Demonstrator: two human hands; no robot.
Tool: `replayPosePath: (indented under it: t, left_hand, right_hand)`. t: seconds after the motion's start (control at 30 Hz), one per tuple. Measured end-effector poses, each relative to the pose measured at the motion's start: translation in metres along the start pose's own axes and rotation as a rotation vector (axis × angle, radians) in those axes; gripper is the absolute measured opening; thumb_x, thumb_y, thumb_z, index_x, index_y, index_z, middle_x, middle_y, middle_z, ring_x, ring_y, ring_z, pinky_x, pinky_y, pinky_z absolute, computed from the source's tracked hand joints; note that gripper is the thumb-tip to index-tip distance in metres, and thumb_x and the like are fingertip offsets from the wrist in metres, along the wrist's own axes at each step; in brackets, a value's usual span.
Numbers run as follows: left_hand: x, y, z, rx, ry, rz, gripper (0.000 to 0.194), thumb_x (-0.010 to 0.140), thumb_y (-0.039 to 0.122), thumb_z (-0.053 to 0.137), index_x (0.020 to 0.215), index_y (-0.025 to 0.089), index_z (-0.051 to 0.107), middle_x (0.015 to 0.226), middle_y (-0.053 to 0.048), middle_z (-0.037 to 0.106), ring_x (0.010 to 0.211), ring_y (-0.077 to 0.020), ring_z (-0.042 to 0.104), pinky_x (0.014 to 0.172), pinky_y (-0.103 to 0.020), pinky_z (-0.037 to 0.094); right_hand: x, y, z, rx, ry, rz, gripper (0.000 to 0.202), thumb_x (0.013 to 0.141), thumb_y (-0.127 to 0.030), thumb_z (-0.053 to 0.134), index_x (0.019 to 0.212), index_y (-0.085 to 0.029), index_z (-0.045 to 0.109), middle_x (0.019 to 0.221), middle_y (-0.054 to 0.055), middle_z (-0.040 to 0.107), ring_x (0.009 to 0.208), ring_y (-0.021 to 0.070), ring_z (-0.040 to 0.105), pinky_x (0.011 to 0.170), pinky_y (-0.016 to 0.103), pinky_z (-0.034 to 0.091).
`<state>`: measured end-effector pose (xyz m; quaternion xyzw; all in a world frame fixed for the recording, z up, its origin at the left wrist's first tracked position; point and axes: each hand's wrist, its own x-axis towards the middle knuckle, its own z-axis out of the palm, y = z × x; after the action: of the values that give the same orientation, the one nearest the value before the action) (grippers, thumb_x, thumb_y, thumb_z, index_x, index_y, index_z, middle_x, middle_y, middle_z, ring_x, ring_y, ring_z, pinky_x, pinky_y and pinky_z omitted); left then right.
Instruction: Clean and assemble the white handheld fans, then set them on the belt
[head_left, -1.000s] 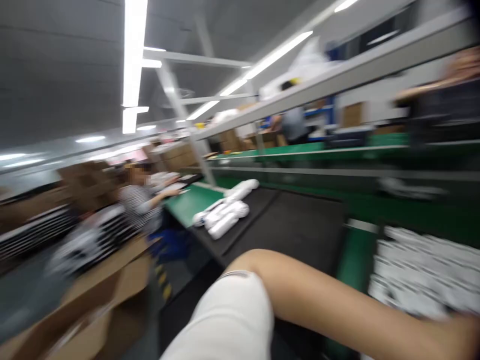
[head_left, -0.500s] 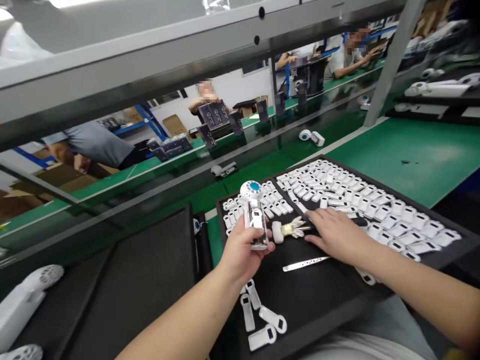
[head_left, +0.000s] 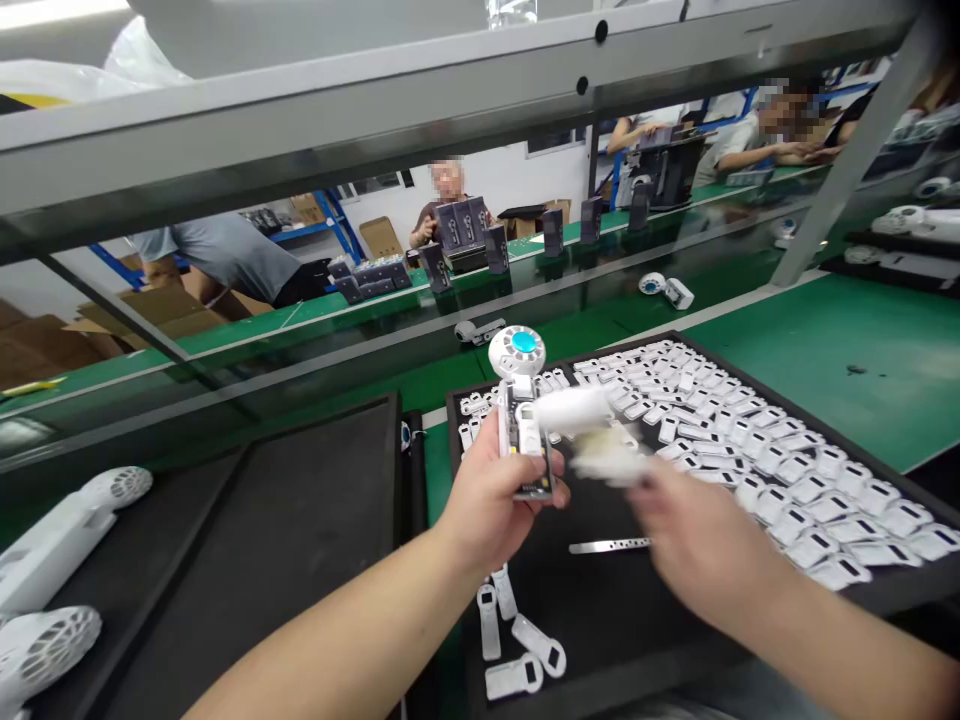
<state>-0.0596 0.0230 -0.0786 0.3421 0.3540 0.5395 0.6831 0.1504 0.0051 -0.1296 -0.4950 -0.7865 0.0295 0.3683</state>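
In my left hand [head_left: 491,480] is a white handheld device [head_left: 517,352] with a round vented head and a blue centre. Its body is open, showing a circuit board. My thumb presses on a small white cover piece [head_left: 529,430] lying over that board. My right hand [head_left: 697,520], blurred by motion, is closed around a hammer [head_left: 581,407] with a white wrapped head. The hammer's head is beside the device's body, raised above the tray; whether they touch I cannot tell. Metal tweezers [head_left: 609,546] lie on the black tray [head_left: 600,620] below.
Many white cover pieces [head_left: 787,470] lie in rows on the tray, with several loose ones [head_left: 514,676] at its near left. Another black tray [head_left: 315,500] is at left, beside white devices [head_left: 56,550]. A metal beam [head_left: 450,100] crosses above. Co-workers sit beyond the green conveyor [head_left: 600,320].
My right hand has picked up the hammer from the tray and swung its head up beside the device. My left hand still holds the device. The camera view has shifted slightly.
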Motion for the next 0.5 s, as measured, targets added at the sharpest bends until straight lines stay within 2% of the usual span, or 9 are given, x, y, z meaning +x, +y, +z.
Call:
replayPosePath:
  t: [0.07, 0.13, 0.23, 0.37, 0.43, 0.5]
  left_hand:
    - [-0.004, -0.001, 0.003, 0.005, 0.005, -0.021, 0.048, 0.057, 0.008, 0.067, 0.102, 0.021, 0.059, 0.091, -0.004, 0.064, 0.068, -0.0158, 0.06, 0.05, -0.023, 0.045]
    - [-0.006, -0.001, 0.004, -0.004, 0.008, -0.033, 0.046, 0.057, 0.008, 0.067, 0.101, 0.02, 0.059, 0.09, -0.005, 0.066, 0.067, -0.0153, 0.06, 0.051, -0.022, 0.045]
    - [-0.006, -0.001, 0.001, -0.034, -0.019, 0.001, 0.044, 0.057, 0.008, 0.068, 0.098, 0.021, 0.058, 0.083, -0.003, 0.064, 0.065, -0.0142, 0.057, 0.052, -0.024, 0.046]
    - [-0.004, 0.002, -0.005, -0.032, -0.008, 0.0, 0.035, 0.066, 0.017, 0.071, 0.099, 0.019, 0.059, 0.084, -0.004, 0.064, 0.065, -0.0156, 0.06, 0.052, -0.026, 0.048]
    - [-0.002, 0.004, -0.007, -0.007, 0.013, -0.021, 0.037, 0.071, 0.023, 0.073, 0.105, 0.019, 0.057, 0.091, -0.007, 0.066, 0.068, -0.0186, 0.065, 0.054, -0.029, 0.052]
    - [-0.001, 0.005, -0.008, 0.0, 0.02, -0.018, 0.046, 0.07, 0.022, 0.076, 0.111, 0.021, 0.054, 0.106, -0.009, 0.067, 0.078, -0.0225, 0.068, 0.06, -0.035, 0.058]
  right_hand:
    - [-0.002, -0.006, 0.014, -0.028, -0.07, -0.055, 0.032, 0.104, -0.033, 0.031, 0.078, -0.025, 0.048, 0.053, -0.002, 0.057, 0.042, 0.017, 0.056, 0.043, 0.029, 0.03]
    - [-0.002, -0.007, 0.019, -0.039, -0.087, -0.073, 0.032, 0.105, -0.032, 0.029, 0.082, -0.025, 0.049, 0.056, -0.002, 0.06, 0.044, 0.0181, 0.06, 0.044, 0.029, 0.034]
    - [-0.003, -0.002, 0.011, 0.028, -0.036, -0.048, 0.029, 0.105, -0.033, 0.032, 0.086, -0.025, 0.052, 0.061, -0.001, 0.063, 0.048, 0.0177, 0.062, 0.045, 0.028, 0.04]
    - [-0.009, 0.003, -0.006, 0.163, 0.056, -0.035, 0.024, 0.105, -0.032, 0.037, 0.087, -0.026, 0.052, 0.056, -0.004, 0.056, 0.043, 0.0145, 0.054, 0.043, 0.026, 0.04]
    - [-0.011, 0.008, -0.007, 0.143, 0.079, -0.053, 0.022, 0.104, -0.032, 0.037, 0.091, -0.026, 0.054, 0.059, -0.003, 0.057, 0.044, 0.0147, 0.054, 0.045, 0.026, 0.041]
    - [-0.011, 0.018, -0.002, 0.022, 0.085, -0.054, 0.025, 0.104, -0.036, 0.037, 0.092, -0.025, 0.056, 0.062, -0.001, 0.061, 0.047, 0.0165, 0.057, 0.046, 0.028, 0.04]
